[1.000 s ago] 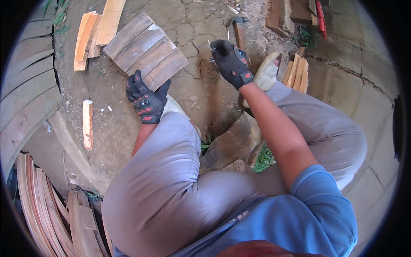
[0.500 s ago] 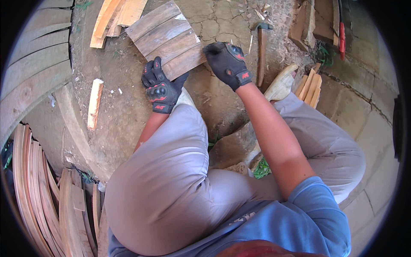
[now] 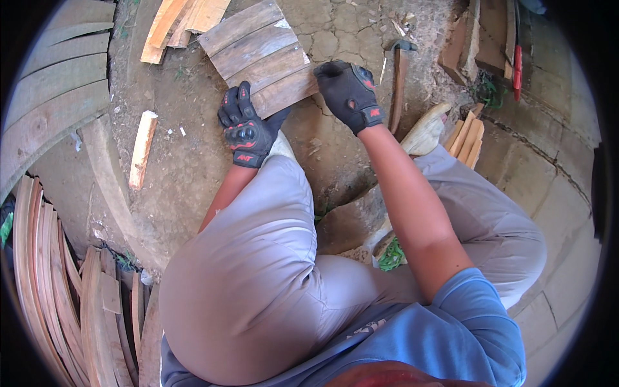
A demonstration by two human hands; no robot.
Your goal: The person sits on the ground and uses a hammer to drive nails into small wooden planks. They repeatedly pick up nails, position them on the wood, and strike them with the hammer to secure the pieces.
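Left hand (image 3: 247, 126) grips a wooden panel (image 3: 258, 55) by its near edge, ahead of the left knee (image 3: 284, 193).
Red lettering (image 3: 244, 157) marks both glove cuffs. The panel's slats run lower left to upper right; its long axis seemingly slopes down rightward. Four weathered grey-brown slats show pale patches at their right ends. Right hand (image 3: 350, 93) curls by the right corner; cannot tell whether it holds anything.

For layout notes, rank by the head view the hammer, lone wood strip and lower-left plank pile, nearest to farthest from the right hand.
1. Hammer, just right of the right hand.
2. Lone wood strip, out left.
3. Plank pile, lower left.
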